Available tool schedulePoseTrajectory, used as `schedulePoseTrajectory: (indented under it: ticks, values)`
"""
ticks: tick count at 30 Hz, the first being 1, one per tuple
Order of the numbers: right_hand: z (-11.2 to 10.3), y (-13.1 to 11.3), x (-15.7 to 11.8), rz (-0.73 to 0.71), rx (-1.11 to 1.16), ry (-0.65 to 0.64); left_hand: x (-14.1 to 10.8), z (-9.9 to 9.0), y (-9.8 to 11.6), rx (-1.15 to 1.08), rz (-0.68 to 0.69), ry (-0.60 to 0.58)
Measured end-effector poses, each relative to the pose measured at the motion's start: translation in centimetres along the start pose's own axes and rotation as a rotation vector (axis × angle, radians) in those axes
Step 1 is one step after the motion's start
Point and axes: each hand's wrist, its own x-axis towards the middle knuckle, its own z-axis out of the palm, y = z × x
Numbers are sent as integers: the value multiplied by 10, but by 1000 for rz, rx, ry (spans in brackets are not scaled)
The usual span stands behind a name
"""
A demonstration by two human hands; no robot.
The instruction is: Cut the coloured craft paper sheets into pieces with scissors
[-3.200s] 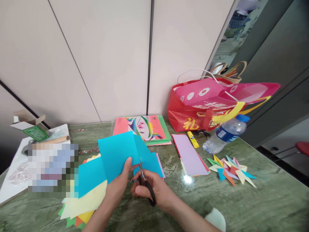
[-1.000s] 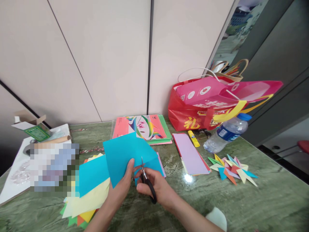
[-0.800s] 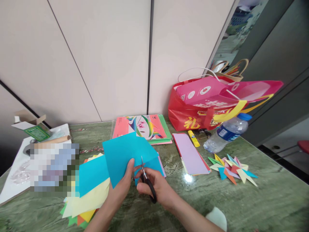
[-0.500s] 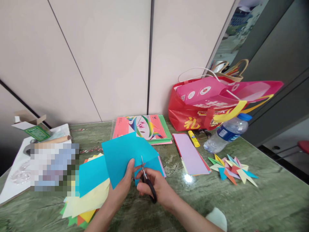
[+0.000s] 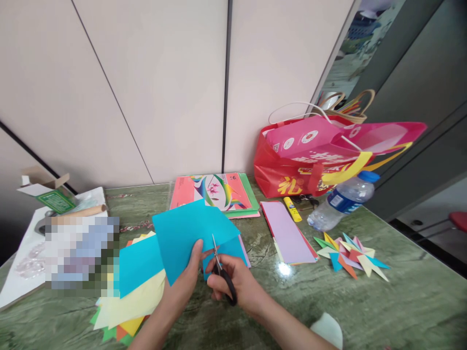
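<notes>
My left hand [image 5: 189, 272] pinches a sheet of blue paper [image 5: 178, 238] near its lower edge, thumb on top. In my right hand [image 5: 237, 277] are black-handled scissors [image 5: 226, 281], fingers in the loops, blades pointing up and away at the paper. Another blue piece runs behind the blades toward the right; whether it is one with the held sheet I cannot tell. Beneath and left of my left hand lies a pile of coloured paper, with a blue sheet [image 5: 140, 265] over a pale yellow sheet [image 5: 136, 301].
A paper pad [image 5: 215, 192] lies at the back. To the right are a stack of lilac strips [image 5: 288, 233], a yellow glue stick [image 5: 293, 209], a plastic bottle [image 5: 341, 201], a red bag [image 5: 310, 165] and folded paper pieces [image 5: 353, 255]. An open box [image 5: 54, 194] stands left.
Almost nothing differs. The scissors and the held blue sheet have shifted very slightly left; the things on the table stay where they were.
</notes>
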Motion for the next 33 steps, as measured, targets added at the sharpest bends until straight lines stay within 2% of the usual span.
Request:
schedulePoseTrajectory:
  ticks: [6, 10, 12, 15, 17, 23, 33]
  values:
    - [1, 0, 0, -5, 16, 6, 0, -1, 1, 17, -18, -14]
    - [1, 1, 1, 12, 18, 2, 1, -3, 0, 41, -34, -79]
    - [0, 1, 1, 15, 15, 3, 1, -3, -1, 67, -42, -37]
    - [0, -2, 0, -23, 19, 16, 1, -1, -4, 103, -88, 109]
    - [0, -4, 0, -49, 22, 44, 2, 0, -8, 116, -68, 155]
    - [0, -7, 0, -47, 29, 53, 4, 0, -15, 141, 10, 173]
    - [-1, -4, 0, -61, 29, 51, 4, 1, -15, 100, -48, 200]
